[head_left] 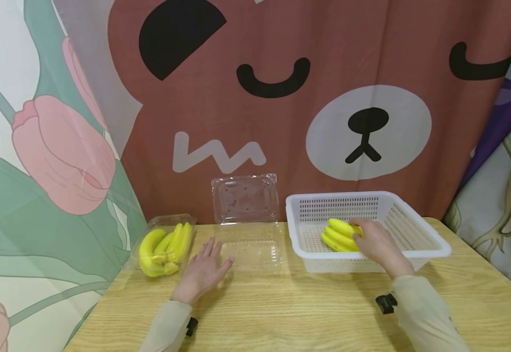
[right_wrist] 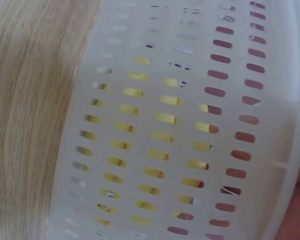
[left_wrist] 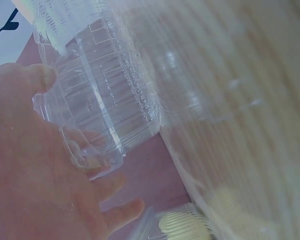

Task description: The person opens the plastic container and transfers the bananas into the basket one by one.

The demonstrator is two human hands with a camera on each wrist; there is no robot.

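Observation:
In the head view, my right hand reaches over the near rim of a white perforated basket. Its thumb and fingers grip the right end of a bunch of yellow bananas inside. The right wrist view shows the bananas only through slots in the basket wall, with a sliver of hand at the right edge. My left hand, fingers straight and spread, is at the left side of an open clear plastic clamshell box. That box also shows beyond my left hand in the left wrist view.
Left of my left hand stands another clear box with yellow bananas inside. The open box's lid stands upright near the curtain behind the wooden table. The basket takes up the table's right rear.

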